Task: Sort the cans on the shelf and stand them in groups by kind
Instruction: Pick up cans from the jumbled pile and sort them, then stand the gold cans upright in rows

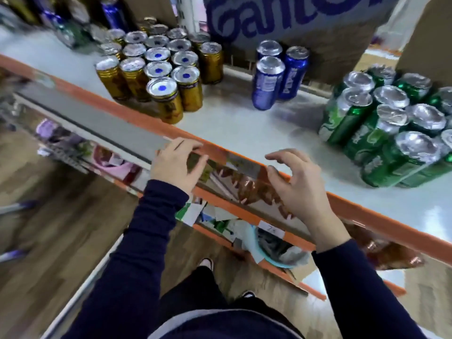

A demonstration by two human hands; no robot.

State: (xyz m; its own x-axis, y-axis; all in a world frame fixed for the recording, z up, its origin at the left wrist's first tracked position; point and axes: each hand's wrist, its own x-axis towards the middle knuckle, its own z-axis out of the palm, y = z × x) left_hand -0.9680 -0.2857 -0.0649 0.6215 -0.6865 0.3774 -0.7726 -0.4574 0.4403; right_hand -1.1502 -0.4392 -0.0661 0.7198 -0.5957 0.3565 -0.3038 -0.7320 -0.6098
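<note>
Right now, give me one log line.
left hand: open, on shelf edge | right hand: open, empty | gold cans, blue cans, green cans: standing grouped

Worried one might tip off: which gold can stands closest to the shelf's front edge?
The blue-dotted gold can at the cluster's near corner; it stands nearly at the orange edge, ahead of every other gold can.

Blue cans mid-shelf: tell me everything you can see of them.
The three tall, slim blue metal cans have silver tops and white lettering down their sides. All stand upright in a tight cluster on the pale shelf board, before a brown cardboard box, apart from the gold cans on one side and the green cans on the other. Left hand and right hand are clear of them.
</note>
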